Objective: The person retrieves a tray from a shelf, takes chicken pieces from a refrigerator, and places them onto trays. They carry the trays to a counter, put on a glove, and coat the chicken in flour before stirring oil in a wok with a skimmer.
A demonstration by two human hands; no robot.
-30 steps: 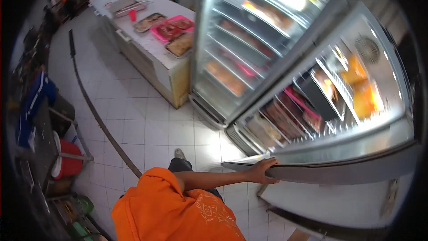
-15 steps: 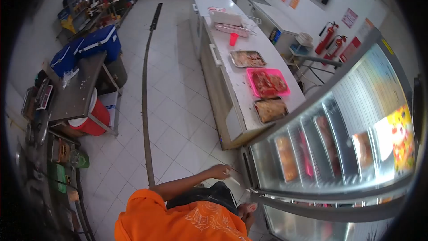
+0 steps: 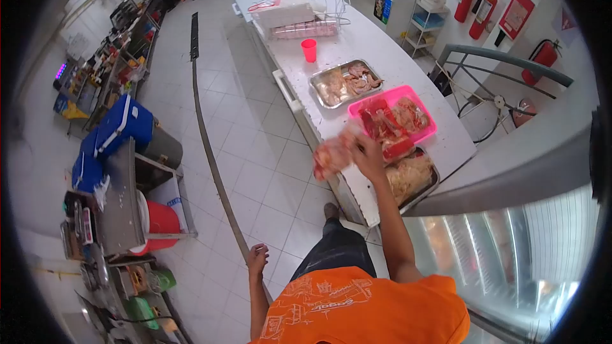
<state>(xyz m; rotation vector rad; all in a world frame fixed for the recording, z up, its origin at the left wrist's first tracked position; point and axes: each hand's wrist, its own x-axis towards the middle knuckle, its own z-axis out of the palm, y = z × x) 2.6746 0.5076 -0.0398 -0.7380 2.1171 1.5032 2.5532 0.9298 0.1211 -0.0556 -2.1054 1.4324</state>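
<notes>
My right hand [image 3: 370, 160] is closed on the gathered top of what looks like a clear plastic bag of raw meat [image 3: 332, 155], blurred by motion. The bag hangs over the counter's left edge, beside a pink tray [image 3: 424, 103] of red and pale meat. A metal tray [image 3: 436, 181] of pale meat sits under my right forearm, partly covered by it. Farther back, another metal tray [image 3: 317, 87] holds pale meat pieces. My left hand [image 3: 257, 258] hangs low over the tiled floor, empty, with its fingers loosely bent and apart.
A glass-fronted fridge [image 3: 484, 242] stands at lower right. On the long white counter [image 3: 290, 70] are a red cup [image 3: 309, 50] and a wire rack [image 3: 331, 9]. To the left stand a steel table [image 3: 118, 207], blue coolers [image 3: 127, 124] and a red bucket [image 3: 162, 224]. Two people stand far back.
My right hand has moved from the fridge's edge to over the counter with the bag. My left hand has dropped to my side. The view has shifted toward the counter.
</notes>
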